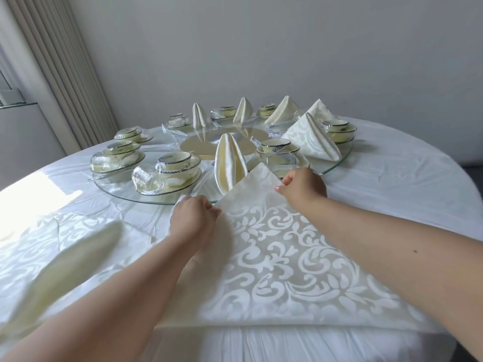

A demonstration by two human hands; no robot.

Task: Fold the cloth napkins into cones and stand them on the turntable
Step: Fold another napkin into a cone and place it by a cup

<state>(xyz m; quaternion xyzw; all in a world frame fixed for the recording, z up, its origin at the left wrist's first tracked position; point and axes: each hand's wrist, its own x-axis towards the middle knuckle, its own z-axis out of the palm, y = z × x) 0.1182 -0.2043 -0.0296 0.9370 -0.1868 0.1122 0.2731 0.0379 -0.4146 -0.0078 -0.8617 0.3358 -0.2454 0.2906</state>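
A cream damask cloth napkin with a white leaf scroll pattern (287, 252) lies flat on the round table's white tablecloth (392, 184), folded into a triangle. Its long folded edge runs along the near table edge, and its apex points away from the person, toward the round glass turntable (337, 163), where the tip overlaps the rim. The left hand (193, 218) pinches the napkin's left sloping edge between curled fingers and thumb. The right hand (303, 189) grips the right sloping edge near the apex, fingers curled round the cloth.

Six folded cream napkin cones stand upright on the turntable, points up: the nearest cone (230, 165) just beyond the flat napkin's tip, four along the far rim, and a patterned cone (311, 139) at the right. Plastic-wrapped place settings of gold-rimmed cream bowls and glasses (167, 173) ring the turntable; about nine can be made out.
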